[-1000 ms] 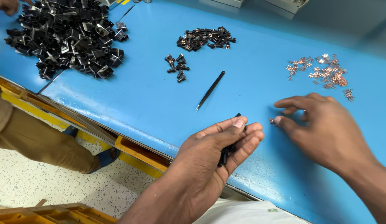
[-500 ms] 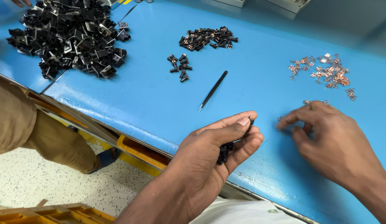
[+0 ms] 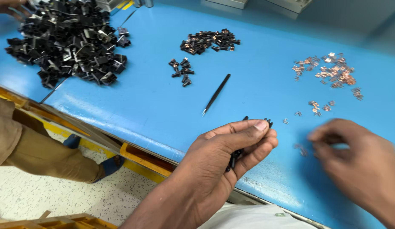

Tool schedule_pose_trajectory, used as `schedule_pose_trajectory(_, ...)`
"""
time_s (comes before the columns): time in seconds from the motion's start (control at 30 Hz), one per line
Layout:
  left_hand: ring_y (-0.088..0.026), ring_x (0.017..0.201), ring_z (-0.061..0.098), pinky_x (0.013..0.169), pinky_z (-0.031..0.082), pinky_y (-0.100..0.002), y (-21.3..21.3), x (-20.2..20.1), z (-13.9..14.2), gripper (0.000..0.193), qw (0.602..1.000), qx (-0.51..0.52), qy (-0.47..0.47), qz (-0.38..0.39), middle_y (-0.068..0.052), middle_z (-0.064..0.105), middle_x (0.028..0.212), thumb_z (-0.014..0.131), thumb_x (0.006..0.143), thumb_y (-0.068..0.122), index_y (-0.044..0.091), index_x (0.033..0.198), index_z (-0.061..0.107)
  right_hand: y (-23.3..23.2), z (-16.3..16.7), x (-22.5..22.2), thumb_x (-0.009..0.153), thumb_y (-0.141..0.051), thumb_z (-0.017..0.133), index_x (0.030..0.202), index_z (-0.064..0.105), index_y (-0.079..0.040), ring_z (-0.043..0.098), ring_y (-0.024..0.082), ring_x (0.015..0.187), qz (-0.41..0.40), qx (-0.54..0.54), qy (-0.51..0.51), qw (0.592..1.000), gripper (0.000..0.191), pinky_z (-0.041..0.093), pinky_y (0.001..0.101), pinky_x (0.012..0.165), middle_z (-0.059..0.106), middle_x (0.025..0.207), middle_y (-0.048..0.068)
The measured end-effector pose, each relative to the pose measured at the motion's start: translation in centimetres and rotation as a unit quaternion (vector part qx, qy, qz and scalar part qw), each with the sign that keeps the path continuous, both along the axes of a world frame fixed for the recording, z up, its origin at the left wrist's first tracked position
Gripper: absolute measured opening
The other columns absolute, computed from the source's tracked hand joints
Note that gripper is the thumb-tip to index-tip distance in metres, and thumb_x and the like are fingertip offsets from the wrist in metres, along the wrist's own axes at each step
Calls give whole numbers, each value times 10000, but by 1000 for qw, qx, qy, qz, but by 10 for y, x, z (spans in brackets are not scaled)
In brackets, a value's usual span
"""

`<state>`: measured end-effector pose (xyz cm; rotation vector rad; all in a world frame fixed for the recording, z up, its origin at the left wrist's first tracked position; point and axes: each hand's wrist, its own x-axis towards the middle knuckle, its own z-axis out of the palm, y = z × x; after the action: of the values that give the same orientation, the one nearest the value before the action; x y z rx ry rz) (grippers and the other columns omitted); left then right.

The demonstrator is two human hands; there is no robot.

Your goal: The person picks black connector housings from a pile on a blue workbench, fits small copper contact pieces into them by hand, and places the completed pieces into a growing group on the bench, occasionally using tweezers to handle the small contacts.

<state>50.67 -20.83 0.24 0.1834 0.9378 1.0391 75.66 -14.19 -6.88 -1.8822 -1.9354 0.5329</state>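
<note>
From the head camera I see my left hand (image 3: 218, 165) at about 6 o'clock, just over the near edge of the blue surface (image 3: 142, 101). Its fingers (image 3: 248, 129) are curled in, thumb pressed across the fingertips, narrow and holding a small bunch of black plastic parts (image 3: 234, 157) that pokes out between them. My right hand (image 3: 358, 165) sits at 4 o'clock, low over the surface and blurred. Its fingertips are drawn toward each other, but I cannot tell whether they hold anything. Just beside them lies a tiny copper-coloured metal clip (image 3: 300, 148). I judge this to be the picking stage of fitting clips to the black parts. A next move would call for a fine pinch on one loose clip, with the left hand keeping its bunch steady. Further out, a scatter of the same copper clips (image 3: 333, 74) lies at 2 o'clock. A slim black pointed tool (image 3: 216, 94) rests near the centre, and a small cluster of black pieces (image 3: 182, 70) sits just beyond it. A darker pile with copper glints (image 3: 210, 40) is at 12 o'clock and a big heap of black housings (image 3: 70, 42) at 10 o'clock. At 8 o'clock are a yellow frame rail (image 3: 142, 154), another person's tan trouser leg (image 3: 44, 157) and a speckled floor (image 3: 44, 195).
</note>
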Motion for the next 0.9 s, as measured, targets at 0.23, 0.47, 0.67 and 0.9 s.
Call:
schedule_pose_trajectory(0.23,-139,995,703,951,607,-210,-1,6,-3,290,1000,-5,-14,2,-112,699,1064,657,939,133,-56,1159,676,-10,16,3,841,-170,800,1139,802,-97,745,161,976,2,-46,-44,998,307,630,333,878,772,1059,27)
schedule_pose_trajectory(0.47,-122,941,687,918,608,-197,3,17,-12,258,999,17,-26,-24,-98,695,1008,649,973,173,-42,1115,673,10,52,-51,929,-272,737,1195,800,-178,720,232,856,42,-3,-103,994,290,623,385,727,773,1051,55)
schedule_pose_trajectory(0.67,-103,880,682,883,615,-185,0,15,-16,224,999,25,-31,-27,-71,695,928,637,971,207,-3,1046,664,28,56,-53,901,-275,729,1124,812,-214,758,225,872,136,-22,-178,974,246,596,367,815,788,1045,25)
schedule_pose_trajectory(0.9,-110,905,692,891,617,-183,-4,13,-15,219,997,53,-46,-31,-81,697,942,643,980,193,-12,1049,669,34,54,-47,917,-255,759,1122,814,-203,786,189,905,113,-76,-162,977,219,612,332,860,817,1032,25)
